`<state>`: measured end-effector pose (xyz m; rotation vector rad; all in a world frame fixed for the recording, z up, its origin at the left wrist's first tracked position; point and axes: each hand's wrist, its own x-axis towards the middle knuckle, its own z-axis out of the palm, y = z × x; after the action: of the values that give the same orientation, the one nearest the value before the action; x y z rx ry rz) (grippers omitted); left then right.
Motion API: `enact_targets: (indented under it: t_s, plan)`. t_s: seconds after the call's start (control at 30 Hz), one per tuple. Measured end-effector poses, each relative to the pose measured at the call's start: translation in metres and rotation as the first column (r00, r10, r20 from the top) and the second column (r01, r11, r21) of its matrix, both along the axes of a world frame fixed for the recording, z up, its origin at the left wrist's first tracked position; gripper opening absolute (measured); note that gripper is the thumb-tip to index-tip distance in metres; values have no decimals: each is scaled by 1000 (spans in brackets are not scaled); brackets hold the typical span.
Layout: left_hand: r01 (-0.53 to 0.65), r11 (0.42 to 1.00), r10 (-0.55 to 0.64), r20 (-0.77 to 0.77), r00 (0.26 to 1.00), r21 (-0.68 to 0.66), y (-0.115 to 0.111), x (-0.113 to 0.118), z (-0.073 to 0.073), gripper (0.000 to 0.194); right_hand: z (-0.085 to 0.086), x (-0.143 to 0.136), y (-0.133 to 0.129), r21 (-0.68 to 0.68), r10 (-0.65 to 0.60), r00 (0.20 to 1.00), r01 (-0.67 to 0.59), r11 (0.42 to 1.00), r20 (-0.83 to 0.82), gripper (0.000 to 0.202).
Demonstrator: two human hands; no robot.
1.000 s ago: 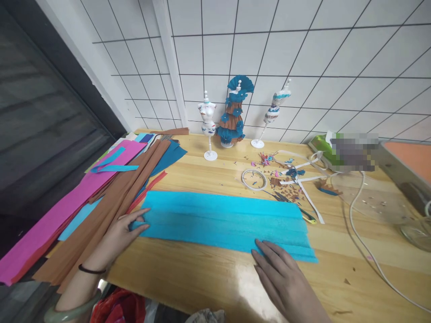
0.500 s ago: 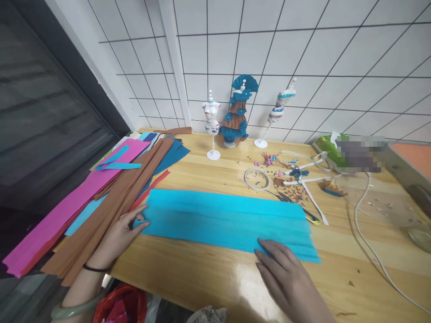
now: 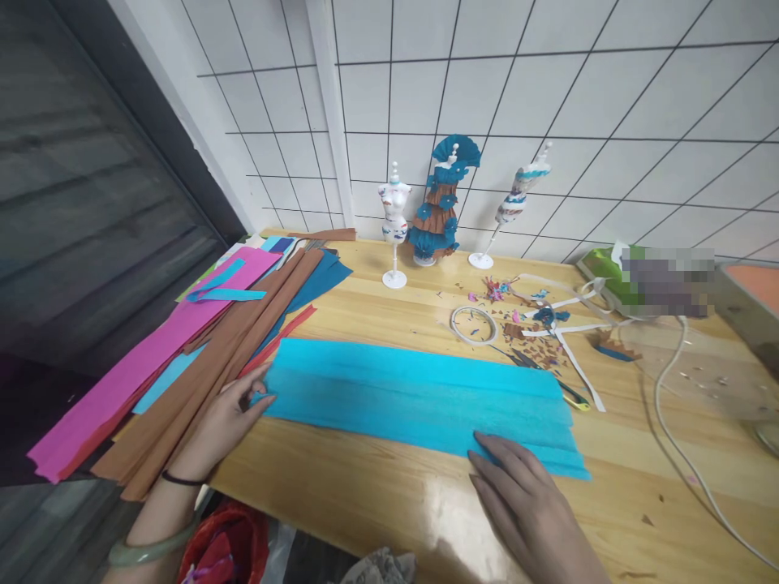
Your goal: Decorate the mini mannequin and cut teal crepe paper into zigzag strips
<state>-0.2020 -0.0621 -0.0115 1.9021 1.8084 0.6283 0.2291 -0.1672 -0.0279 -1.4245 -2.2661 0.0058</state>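
Take the blue sheet [image 3: 414,393] on the table [image 3: 359,487] by its edges, as it looks light and easily creased; your left hand [image 3: 222,426] pinches its left end, your right hand [image 3: 532,499], fingers nearly together, touches its near edge.

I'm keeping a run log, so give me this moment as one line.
left hand: at blue sheet's left end | right hand: on its near edge | sheet: flat on table

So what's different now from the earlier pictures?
Nothing has clearly moved but the view, which has swung slightly left. The left hand stays at the blue sheet's left end, the right hand on its near edge. The mannequins stayed too.
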Motion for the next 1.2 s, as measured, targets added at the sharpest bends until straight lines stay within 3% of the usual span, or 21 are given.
enact_targets:
  t_s: [0.6, 0.77, 0.9, 0.97, 1.03, 1.13, 1.2]
  plan:
    - [23, 996, -13, -108, 994, 89, -1, 5, 2, 55, -1, -5, -1, 3, -17, 990, 16, 1000, 140, 34]
    - [87, 983, -48, -227, 973, 164, -3, 0, -3, 50, -1, -5, -1, 31, -8, 987, 3, 1000, 161, 33]
    - [183, 962, -82, -422, 903, 205, -5, 4, 3, 45, -2, -5, -1, 58, -3, 986, -6, 998, 169, 33]
    - [260, 938, -109, -513, 851, 231, -8, 20, 9, 42, -3, -6, -1, 67, -7, 985, -5, 998, 171, 33]
    - [384, 889, -196, -549, 812, 250, -14, 50, 15, 39, -3, -6, -1, 75, -10, 985, -4, 997, 174, 32]
    - [606, 765, -416, -549, 725, 220, -30, 117, 20, 38, -3, -6, -1, 81, -1, 984, -14, 997, 178, 32]
    - [712, 677, -558, -500, 662, 187, -42, 163, 20, 48, -3, -6, 0, 75, 5, 983, -19, 997, 181, 33]
